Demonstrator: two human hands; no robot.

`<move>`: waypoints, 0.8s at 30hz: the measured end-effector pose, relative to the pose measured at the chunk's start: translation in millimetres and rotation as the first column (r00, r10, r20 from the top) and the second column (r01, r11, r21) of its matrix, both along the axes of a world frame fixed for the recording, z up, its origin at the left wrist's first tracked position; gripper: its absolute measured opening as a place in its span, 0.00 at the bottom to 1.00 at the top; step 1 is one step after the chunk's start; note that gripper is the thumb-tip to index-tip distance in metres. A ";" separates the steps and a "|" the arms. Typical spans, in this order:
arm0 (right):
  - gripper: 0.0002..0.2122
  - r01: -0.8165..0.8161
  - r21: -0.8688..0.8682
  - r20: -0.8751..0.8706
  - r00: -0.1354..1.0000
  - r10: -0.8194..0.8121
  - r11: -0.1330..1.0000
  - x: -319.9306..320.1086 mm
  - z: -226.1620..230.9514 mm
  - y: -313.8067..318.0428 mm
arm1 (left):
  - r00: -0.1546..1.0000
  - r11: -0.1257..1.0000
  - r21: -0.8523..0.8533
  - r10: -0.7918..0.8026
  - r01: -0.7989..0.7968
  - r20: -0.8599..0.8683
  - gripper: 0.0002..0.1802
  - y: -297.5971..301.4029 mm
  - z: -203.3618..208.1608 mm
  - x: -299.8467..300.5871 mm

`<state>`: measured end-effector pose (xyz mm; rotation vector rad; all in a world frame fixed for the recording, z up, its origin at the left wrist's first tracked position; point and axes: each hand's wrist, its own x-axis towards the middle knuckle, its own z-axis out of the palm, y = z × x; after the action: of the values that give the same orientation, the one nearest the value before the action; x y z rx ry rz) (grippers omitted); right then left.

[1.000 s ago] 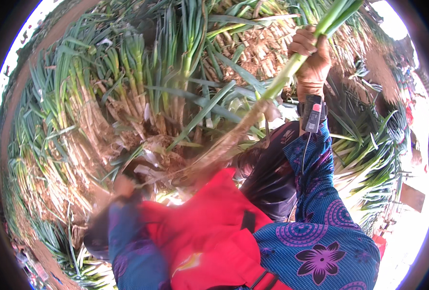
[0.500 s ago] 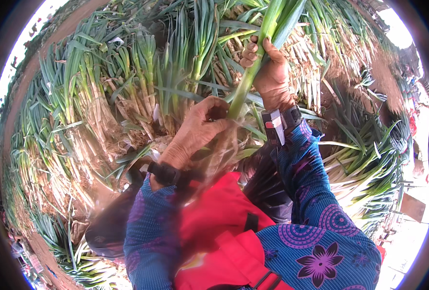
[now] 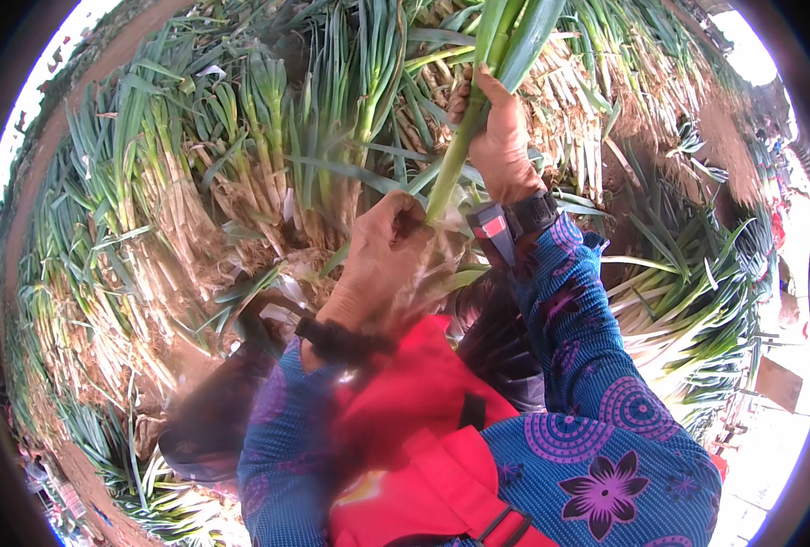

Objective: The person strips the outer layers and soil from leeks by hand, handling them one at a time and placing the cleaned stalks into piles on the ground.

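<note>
A thick green onion slants up before me, its broad green leaves reaching the top of the view. Around its upper stem, just below where the leaves split, my right hand is closed. My left hand is closed too, its thumb and fingers pinched at the lower stem. Thin, pale, see-through skin shows beside those fingers. Motion blurs the lower end of the onion, and my left hand partly covers it. Each wrist wears a dark band.
Rows of unpeeled green onions with dry roots stand to the left and ahead. Cleaner, white-stemmed onions lie in a pile at right, with more at lower left. A red apron covers my lap.
My right hand and the onion have shifted slightly left and down. My left hand has turned, its thumb now tucked nearer the curled fingers, and its wrist has moved a little right.
</note>
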<state>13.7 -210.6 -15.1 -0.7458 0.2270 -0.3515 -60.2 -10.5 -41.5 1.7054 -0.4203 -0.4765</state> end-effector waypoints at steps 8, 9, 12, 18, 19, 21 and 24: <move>0.05 0.296 -0.107 -0.082 0.949 -0.305 0.949 2.7 -25.2 -55.2 | 0.868 0.776 -0.436 0.279 -0.456 -0.411 0.06 59.4 -14.5 -21.3; 0.06 0.286 -0.073 -0.103 0.951 -0.292 0.955 -0.2 -20.6 -49.8 | 0.778 0.641 -0.470 0.357 -0.606 -0.517 0.06 81.1 -19.7 -20.6; 0.06 0.282 -0.004 0.002 0.959 -0.282 0.959 4.3 -30.6 -71.0 | 0.611 0.418 -0.453 0.431 -0.787 -0.664 0.05 155.3 -65.5 -11.6; 0.06 0.215 0.057 0.029 0.976 -0.217 0.975 -4.5 -45.8 -110.4 | 0.524 0.302 -0.429 0.513 -0.851 -0.680 0.06 282.9 -103.8 -14.9; 0.06 0.176 0.096 0.025 0.984 -0.179 0.980 -5.9 -47.1 -115.0 | 0.577 0.395 -0.421 0.553 -0.817 -0.601 0.08 310.4 -103.0 -20.0; 0.09 0.290 0.125 -0.036 0.957 -0.288 0.949 -2.9 -48.2 -114.6 | 0.596 0.578 0.145 0.782 -0.803 0.181 0.12 387.8 -104.8 -38.1; 0.10 0.213 0.265 0.007 0.975 -0.223 0.940 -15.2 -45.7 -181.5 | 0.495 0.408 0.320 0.826 -0.855 0.269 0.10 447.7 -52.1 -65.4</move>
<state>-1.5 -392.1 -60.8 -0.4510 0.3158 -0.5349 -125.6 437.2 -93.6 2.0925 0.5939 0.2989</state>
